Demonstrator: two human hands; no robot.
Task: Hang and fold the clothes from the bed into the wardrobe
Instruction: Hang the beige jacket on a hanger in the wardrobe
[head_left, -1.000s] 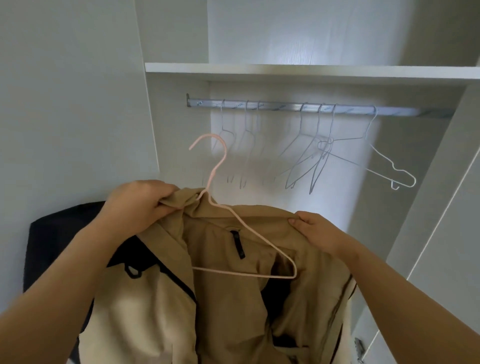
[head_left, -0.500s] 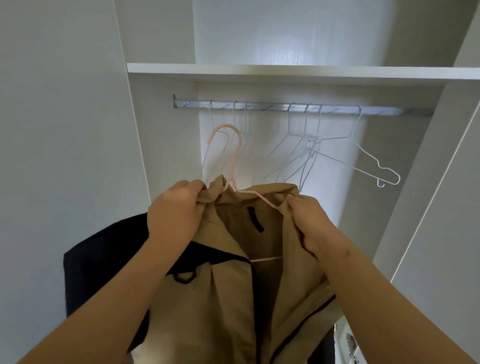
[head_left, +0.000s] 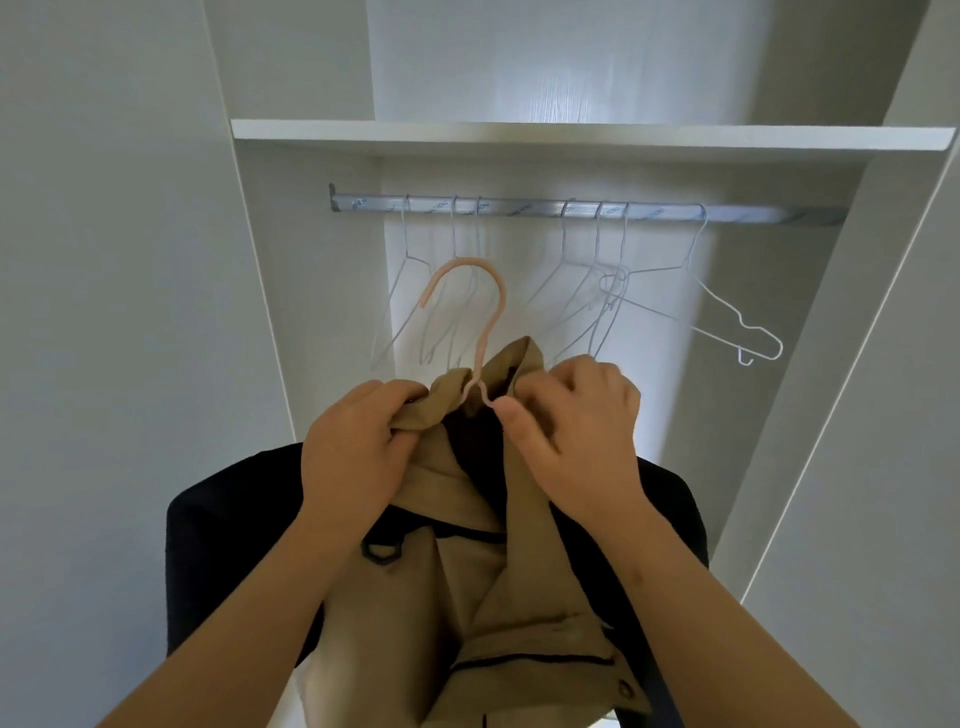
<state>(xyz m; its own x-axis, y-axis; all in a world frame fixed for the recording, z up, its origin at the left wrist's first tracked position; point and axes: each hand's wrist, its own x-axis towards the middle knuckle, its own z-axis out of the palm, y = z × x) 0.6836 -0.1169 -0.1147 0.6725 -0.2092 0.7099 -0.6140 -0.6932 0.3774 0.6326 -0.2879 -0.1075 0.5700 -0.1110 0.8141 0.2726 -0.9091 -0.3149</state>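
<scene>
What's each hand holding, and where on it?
Left hand grips the tan coat at the collar's left side; right hand grips the collar's right side, near the pink hanger.

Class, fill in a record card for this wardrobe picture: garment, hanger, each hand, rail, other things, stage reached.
garment: beige coat, draped on a hanger and held up in front of the wardrobe
hanger: pink hanger, hook free below the rail
left hand: left hand grips the bunched collar
right hand: right hand grips the collar beside the hanger's neck
rail: rail under the shelf, carrying several white wire hangers, all bare
behind: dark fabric, unclear what it is
stage: coat on hanger, not yet hung
</scene>
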